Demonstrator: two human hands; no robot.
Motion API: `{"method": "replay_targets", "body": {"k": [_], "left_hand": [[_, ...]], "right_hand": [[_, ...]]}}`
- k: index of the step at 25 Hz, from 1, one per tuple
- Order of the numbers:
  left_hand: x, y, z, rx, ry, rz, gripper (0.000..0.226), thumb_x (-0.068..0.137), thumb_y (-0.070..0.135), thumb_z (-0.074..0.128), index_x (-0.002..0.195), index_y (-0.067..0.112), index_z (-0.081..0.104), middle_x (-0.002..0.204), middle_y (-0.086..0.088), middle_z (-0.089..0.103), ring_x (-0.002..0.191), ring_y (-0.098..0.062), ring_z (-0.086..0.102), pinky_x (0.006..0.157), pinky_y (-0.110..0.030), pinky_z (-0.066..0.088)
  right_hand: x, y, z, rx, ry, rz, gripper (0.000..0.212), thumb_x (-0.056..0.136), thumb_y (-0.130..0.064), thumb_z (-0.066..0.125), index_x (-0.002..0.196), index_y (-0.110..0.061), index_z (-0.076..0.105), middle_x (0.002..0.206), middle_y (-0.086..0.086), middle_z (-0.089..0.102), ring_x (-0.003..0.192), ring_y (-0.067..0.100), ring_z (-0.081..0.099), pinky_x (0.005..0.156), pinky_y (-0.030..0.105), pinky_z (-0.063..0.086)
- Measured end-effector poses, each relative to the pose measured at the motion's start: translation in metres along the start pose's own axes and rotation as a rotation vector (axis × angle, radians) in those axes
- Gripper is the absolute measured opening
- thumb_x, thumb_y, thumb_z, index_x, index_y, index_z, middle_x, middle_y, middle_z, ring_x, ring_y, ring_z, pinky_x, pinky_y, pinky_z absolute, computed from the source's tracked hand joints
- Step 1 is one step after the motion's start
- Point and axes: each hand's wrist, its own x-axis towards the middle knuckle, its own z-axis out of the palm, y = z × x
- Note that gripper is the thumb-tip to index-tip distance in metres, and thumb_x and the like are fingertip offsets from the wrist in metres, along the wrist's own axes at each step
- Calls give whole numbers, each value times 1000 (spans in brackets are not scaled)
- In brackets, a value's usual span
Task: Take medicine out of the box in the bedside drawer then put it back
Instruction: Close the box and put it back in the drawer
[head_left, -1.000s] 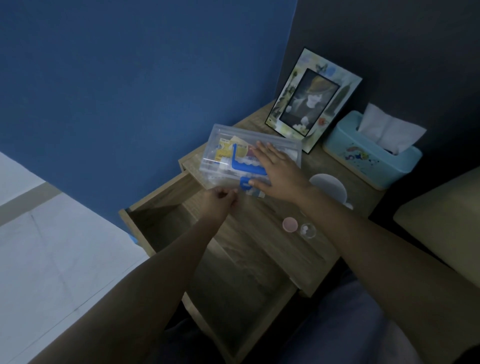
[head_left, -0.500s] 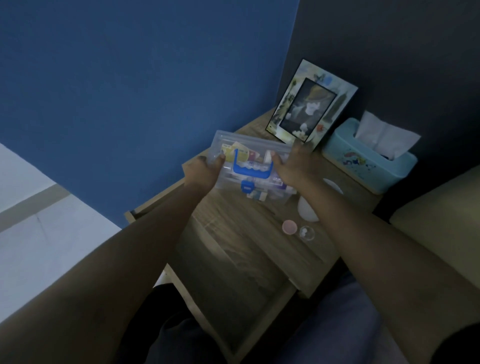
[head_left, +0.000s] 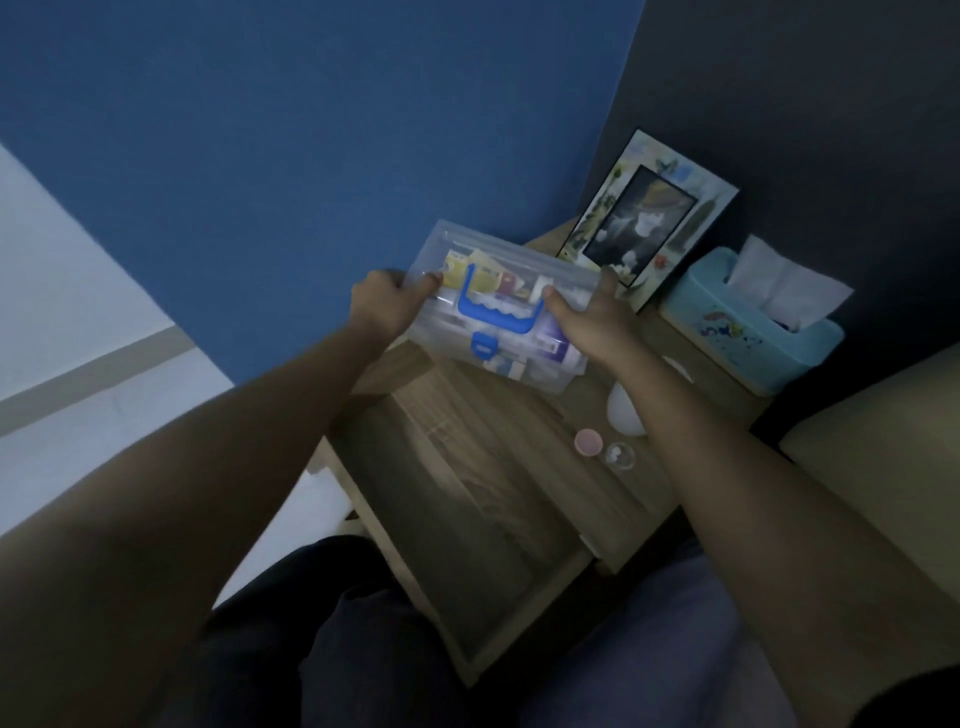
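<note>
Both hands are gripping a clear plastic box (head_left: 498, 306) by its short ends, holding it tilted above the wooden bedside table (head_left: 524, 441): the left hand (head_left: 387, 301) is curling around the end nearer the blue wall, thumb pressing on the lid, and the right hand (head_left: 592, 327) is clasping the opposite end, thumb likewise on top. Through the rectangular, see-through box, yellow and white medicine packets (head_left: 475, 273) are showing, and a blue handle (head_left: 501, 312) and a blue latch (head_left: 483, 347) are sitting on its lid. Below the box, the wood-grain drawer (head_left: 467, 561) is standing pulled out. Beside the box, a picture frame (head_left: 649, 218) is leaning against the dark wall, with a pale blue tissue holder (head_left: 748, 327) just beyond it. A round pink cap (head_left: 588, 442) and a small clear dish (head_left: 620, 455) are lying near the table's edge, under the box.
</note>
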Motion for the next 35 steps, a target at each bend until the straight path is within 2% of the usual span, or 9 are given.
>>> {"method": "replay_targets", "body": {"k": [6, 11, 14, 17, 22, 25, 29, 32, 35], "left_hand": [[-34, 0, -59, -93, -9, -81, 41, 70, 51, 65, 81, 11, 66, 88, -9, 63, 80, -25, 64, 78, -35, 57], [-102, 1, -101, -122, 12, -100, 39, 67, 48, 62, 82, 12, 65, 94, -10, 60, 90, -30, 63, 90, -42, 56], [-144, -11, -106, -91, -17, -108, 40, 68, 48, 61, 86, 13, 66, 97, -9, 61, 85, -26, 60, 78, -36, 54], [-172, -30, -103, -75, -38, -123, 38, 65, 47, 60, 82, 14, 66, 98, -12, 62, 84, -27, 59, 72, -35, 48], [-179, -63, -84, -52, -83, -156, 49, 70, 42, 62, 106, 8, 66, 123, -22, 60, 114, -36, 54, 91, -37, 48], [-168, -79, -68, 1, -149, -165, 53, 78, 37, 62, 122, 7, 59, 128, -16, 58, 110, -28, 53, 92, -33, 45], [-133, -91, -57, 153, -246, -190, 50, 85, 29, 57, 126, -1, 54, 130, -22, 56, 119, -37, 52, 104, -47, 42], [-114, -97, -46, 225, -307, -181, 50, 90, 23, 53, 132, -2, 47, 137, -24, 49, 126, -37, 46, 108, -46, 37], [-99, -101, -35, 283, -335, -178, 44, 94, 18, 46, 132, -5, 46, 137, -26, 48, 127, -38, 45, 108, -44, 36]], "right_hand": [[-69, -21, 5, 145, 5, -86, 91, 75, -50, 66, 145, -16, 18, 149, 6, 37, 135, 25, 37, 112, 39, 34], [-154, -27, 4, 260, -4, -89, 96, 73, -49, 70, 146, -23, 13, 148, 6, 39, 133, 27, 40, 108, 35, 35], [-210, -11, 9, 300, 16, -89, 95, 74, -49, 69, 146, -24, 12, 147, 8, 39, 126, 24, 46, 94, 30, 43], [-253, 6, 27, 313, 34, -53, 91, 77, -48, 67, 146, -29, 10, 147, 11, 34, 113, 19, 53, 60, 16, 43], [-285, 35, 67, 406, 26, 19, 91, 78, -47, 67, 146, -30, 10, 143, 13, 35, 114, 23, 52, 65, 21, 45], [-282, 55, 88, 352, 36, 103, 90, 77, -52, 65, 145, -32, 9, 141, 14, 35, 111, 25, 54, 77, 36, 55], [-263, 67, 122, 330, 50, 163, 90, 74, -58, 64, 141, -43, 5, 140, 11, 33, 111, 26, 53, 78, 44, 57], [-249, 76, 147, 337, 62, 208, 92, 71, -63, 62, 139, -46, 3, 141, 11, 32, 112, 26, 51, 76, 43, 57], [-234, 86, 167, 328, 77, 223, 91, 72, -62, 63, 138, -48, 2, 142, 10, 31, 111, 23, 50, 66, 28, 49]]}}
